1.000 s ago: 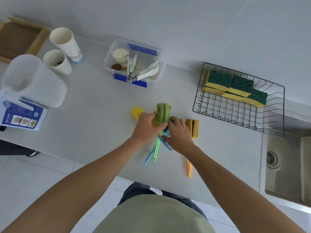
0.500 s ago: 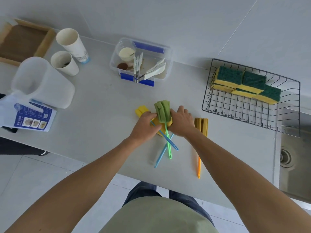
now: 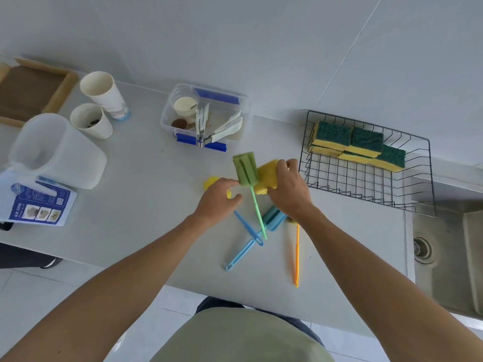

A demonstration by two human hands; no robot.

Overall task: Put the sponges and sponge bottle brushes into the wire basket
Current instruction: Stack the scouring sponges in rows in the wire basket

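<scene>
My right hand [image 3: 290, 190] grips a large yellow sponge brush head [image 3: 266, 175], raised just left of the black wire basket [image 3: 366, 180]. A green sponge bottle brush [image 3: 245, 168] stands pressed against that yellow head, its green handle [image 3: 257, 210] slanting down. My left hand [image 3: 217, 202] curls over another yellow sponge head [image 3: 209, 182] with a dark blue handle [image 3: 248, 228], one fingertip touching the green sponge. A light blue sponge brush [image 3: 273, 218] and an orange brush handle [image 3: 297, 254] lie on the counter; the orange brush's head is hidden under my right wrist. Several green-and-yellow sponges [image 3: 358, 145] sit in the basket's far side.
A clear plastic box of utensils [image 3: 206, 118] stands behind the brushes. Two paper cups [image 3: 99, 95], a white jug [image 3: 55, 152], a blue leaflet [image 3: 39, 205] and a wooden tray [image 3: 31, 90] are at the left. A steel sink [image 3: 449, 252] lies right of the counter.
My right hand has lifted the large yellow sponge head with the green brush and moved it right toward the basket. The light blue brush head is now uncovered on the counter.
</scene>
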